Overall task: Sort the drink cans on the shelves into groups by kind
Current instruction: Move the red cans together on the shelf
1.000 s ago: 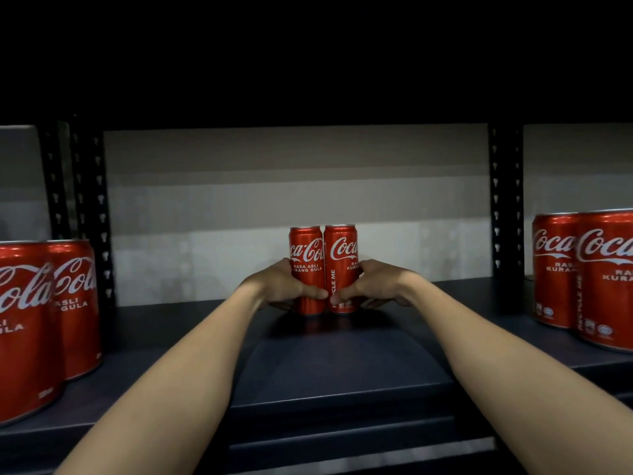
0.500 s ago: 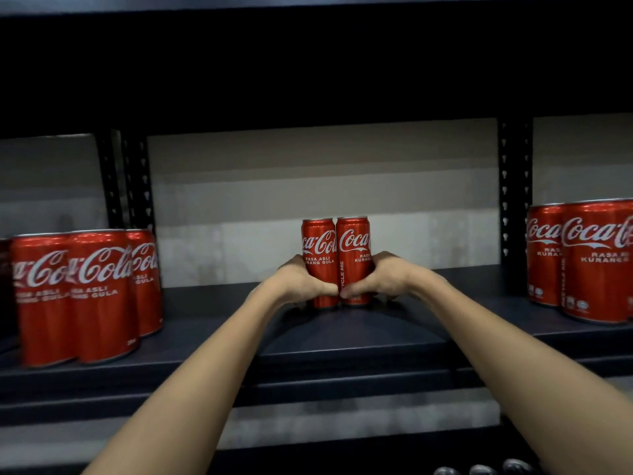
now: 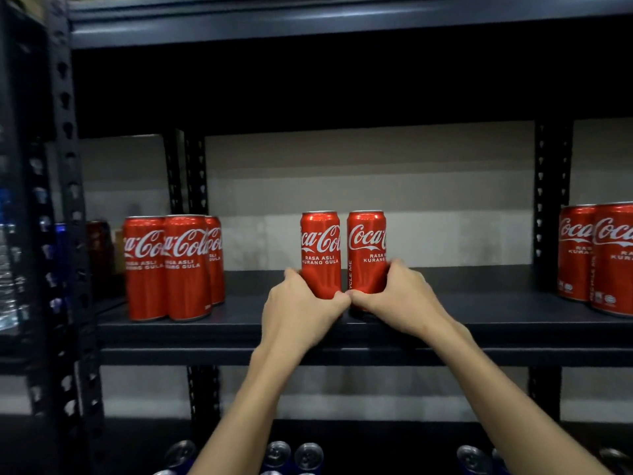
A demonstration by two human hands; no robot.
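Note:
Two tall red Coca-Cola cans stand upright side by side near the front edge of the dark middle shelf (image 3: 479, 323). My left hand (image 3: 301, 303) grips the base of the left can (image 3: 320, 248). The right can (image 3: 365, 248) is held low down by my right hand (image 3: 397, 296). My thumbs meet in front, between the two cans. Three more red Coca-Cola cans (image 3: 171, 265) stand grouped at the left of the same shelf, and two others (image 3: 599, 258) stand at its right end.
Black perforated uprights (image 3: 68, 200) frame the rack, with an upper shelf (image 3: 342, 25) overhead. Several silver can tops (image 3: 294, 454) show on the shelf below. Dark and blue items (image 3: 99, 255) sit in shadow at far left.
Both hands have drawn the two cans from the back of the shelf toward its front edge. My view has pulled back and dropped, revealing the upper shelf and the cans below.

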